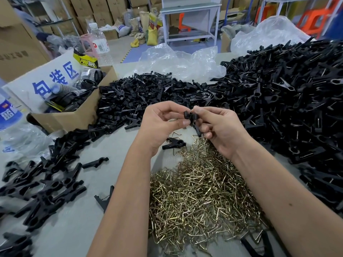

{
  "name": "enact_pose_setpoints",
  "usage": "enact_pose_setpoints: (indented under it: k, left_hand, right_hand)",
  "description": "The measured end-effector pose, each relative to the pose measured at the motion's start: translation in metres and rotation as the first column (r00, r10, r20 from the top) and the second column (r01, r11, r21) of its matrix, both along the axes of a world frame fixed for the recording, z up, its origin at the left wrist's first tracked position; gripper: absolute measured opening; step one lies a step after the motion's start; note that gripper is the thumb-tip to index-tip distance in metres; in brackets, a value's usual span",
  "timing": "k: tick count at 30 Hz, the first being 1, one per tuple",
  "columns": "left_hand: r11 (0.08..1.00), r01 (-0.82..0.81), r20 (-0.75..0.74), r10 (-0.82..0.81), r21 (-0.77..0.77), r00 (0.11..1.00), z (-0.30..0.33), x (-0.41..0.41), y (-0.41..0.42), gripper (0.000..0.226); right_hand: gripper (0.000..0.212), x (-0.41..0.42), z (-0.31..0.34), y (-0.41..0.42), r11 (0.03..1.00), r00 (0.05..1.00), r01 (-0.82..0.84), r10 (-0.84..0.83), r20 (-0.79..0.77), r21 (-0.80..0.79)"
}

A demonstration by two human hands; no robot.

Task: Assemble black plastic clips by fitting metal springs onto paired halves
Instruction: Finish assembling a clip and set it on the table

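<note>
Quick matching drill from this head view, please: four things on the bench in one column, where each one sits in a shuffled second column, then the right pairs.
Things:
1. Heap of metal springs
2. Cardboard box
3. Black clip
4. Water bottle

Places:
A. Pinched between both hands
B. Behind the box, far left of the bench
C. On the table, under the forearms
D. Left of the hands, beside a heap of black parts

Pairs: 1-C, 2-D, 3-A, 4-B
</note>
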State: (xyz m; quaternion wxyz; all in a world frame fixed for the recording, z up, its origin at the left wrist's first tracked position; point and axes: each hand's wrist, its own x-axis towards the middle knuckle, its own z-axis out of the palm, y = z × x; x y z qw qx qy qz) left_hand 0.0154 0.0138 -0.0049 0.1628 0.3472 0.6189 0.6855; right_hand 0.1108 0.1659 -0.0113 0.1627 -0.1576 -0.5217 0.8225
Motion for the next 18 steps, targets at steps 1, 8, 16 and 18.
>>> enact_pose_setpoints:
  k: [1,8,16,18]
  left_hand:
    - [1.000,0.003,0.003,-0.003,0.001,1.000,-0.0003,0.0003,0.0001,0.028]
    - [1.000,0.010,0.019,-0.010,-0.006,1.000,0.0000,0.0022,0.0004,0.030]
    - [0.994,0.105,0.060,-0.105,0.005,0.993,-0.0015,0.0020,0.0010,0.055]
    - [0.993,0.122,0.061,-0.122,0.005,0.991,-0.0016,0.0019,0.0009,0.057]
  right_hand:
    - [0.018,0.0000,-0.0003,-0.0008,1.000,1.000,0.004,-0.004,0.008,0.014]
    - [0.032,0.0038,0.0002,-0.0054,0.968,0.993,0.071,-0.091,0.075,0.241]
    - [0.054,0.0059,0.0034,-0.0098,0.598,0.926,0.290,-0.371,-0.062,0.747]
    - [0.055,0.0064,0.0041,-0.0103,0.550,0.917,0.308,-0.390,-0.087,0.776]
